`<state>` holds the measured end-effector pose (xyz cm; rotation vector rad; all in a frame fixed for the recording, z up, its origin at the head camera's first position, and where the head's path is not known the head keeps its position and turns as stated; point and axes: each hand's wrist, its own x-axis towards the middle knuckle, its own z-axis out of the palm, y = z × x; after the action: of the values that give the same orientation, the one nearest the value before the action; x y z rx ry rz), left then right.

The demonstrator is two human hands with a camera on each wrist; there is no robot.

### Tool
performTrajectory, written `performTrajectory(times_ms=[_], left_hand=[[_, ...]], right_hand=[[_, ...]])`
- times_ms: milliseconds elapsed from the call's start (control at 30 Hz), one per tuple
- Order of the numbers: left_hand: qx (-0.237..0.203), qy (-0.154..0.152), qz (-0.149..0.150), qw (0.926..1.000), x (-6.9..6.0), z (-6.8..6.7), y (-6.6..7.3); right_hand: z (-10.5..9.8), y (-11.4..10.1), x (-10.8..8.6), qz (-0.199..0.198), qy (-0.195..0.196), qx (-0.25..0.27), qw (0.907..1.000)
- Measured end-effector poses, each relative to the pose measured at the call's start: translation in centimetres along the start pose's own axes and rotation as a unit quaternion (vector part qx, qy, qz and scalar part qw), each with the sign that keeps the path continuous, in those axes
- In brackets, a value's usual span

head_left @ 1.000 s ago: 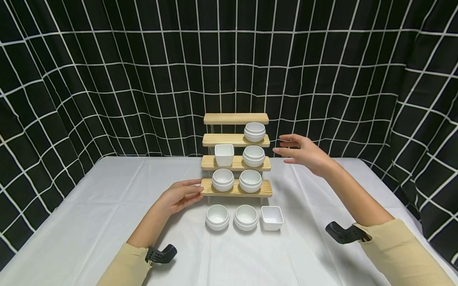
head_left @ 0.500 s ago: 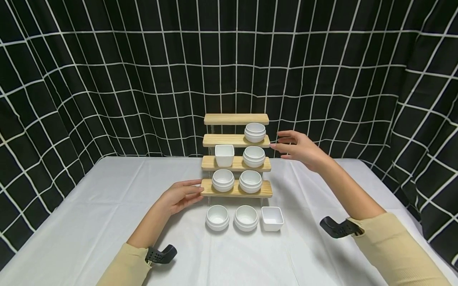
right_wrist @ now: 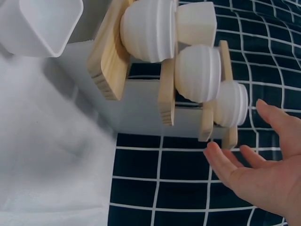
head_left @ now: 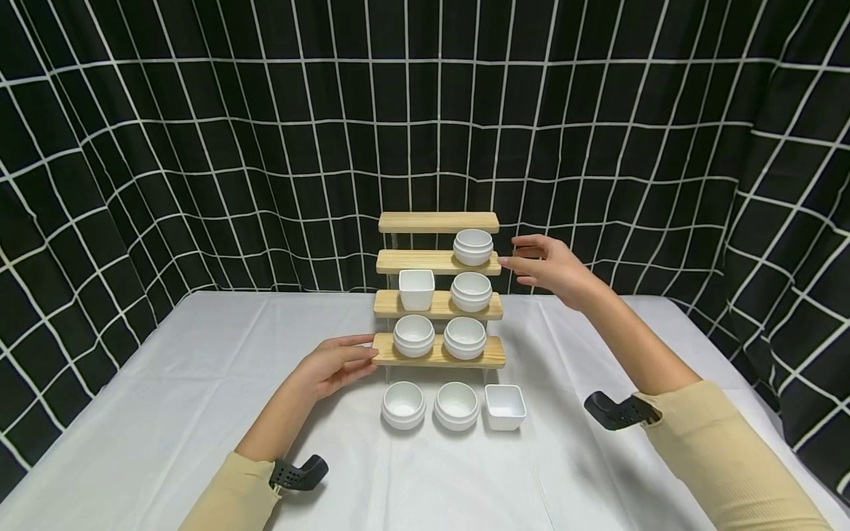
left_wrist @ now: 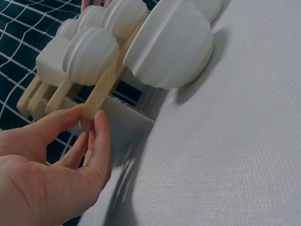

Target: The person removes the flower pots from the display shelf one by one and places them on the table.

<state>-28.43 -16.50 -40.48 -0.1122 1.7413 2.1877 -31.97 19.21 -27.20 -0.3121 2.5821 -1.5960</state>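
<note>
A four-tier stand with wooden shelves (head_left: 438, 221) holds several white bowls. My left hand (head_left: 339, 365) pinches the left end of the lowest shelf (left_wrist: 101, 94), thumb on top and fingertips beneath. At the stand's right side is my right hand (head_left: 551, 269), fingers apart and loosely bent, holding nothing. It is beside the second shelf from the top, close to the round bowl (head_left: 474, 248) there. In the right wrist view, a fingertip is very near a shelf end (right_wrist: 205, 125); I cannot tell whether they touch. A square cup (head_left: 416, 289) and a round bowl (head_left: 471, 292) share the tier below.
Two round bowls (head_left: 414, 335) sit on the lowest shelf. In front of the stand, two more round bowls (head_left: 457, 406) and a square bowl (head_left: 505, 407) stand in a row on the white tablecloth (head_left: 451, 487). A black gridded curtain (head_left: 265, 133) surrounds the table's back and sides.
My right hand has moved left and slightly up, closer to the shelf ends and the upper round bowl. The left hand keeps its grip, and the bowls stay in place.
</note>
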Motion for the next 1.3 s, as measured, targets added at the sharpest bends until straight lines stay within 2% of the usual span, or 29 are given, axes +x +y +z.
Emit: performTrajectory(times_ms=[367, 833, 1300], left_hand=[[0.002, 0.0, -0.002, 1.0, -0.1, 0.0, 0.1], [0.001, 0.004, 0.0, 1.0, 0.3, 0.0, 0.0], [-0.001, 0.006, -0.004, 1.0, 0.2, -0.1, -0.1]], right_hand=[[0.2, -0.2, 0.8, 0.002, 0.008, 0.007, 0.9999], [0.6, -1.0, 1.6, -0.016, 0.011, 0.009, 0.9998], [1.5, -1.6, 2.2, -0.017, 0.017, -0.013, 0.9996]])
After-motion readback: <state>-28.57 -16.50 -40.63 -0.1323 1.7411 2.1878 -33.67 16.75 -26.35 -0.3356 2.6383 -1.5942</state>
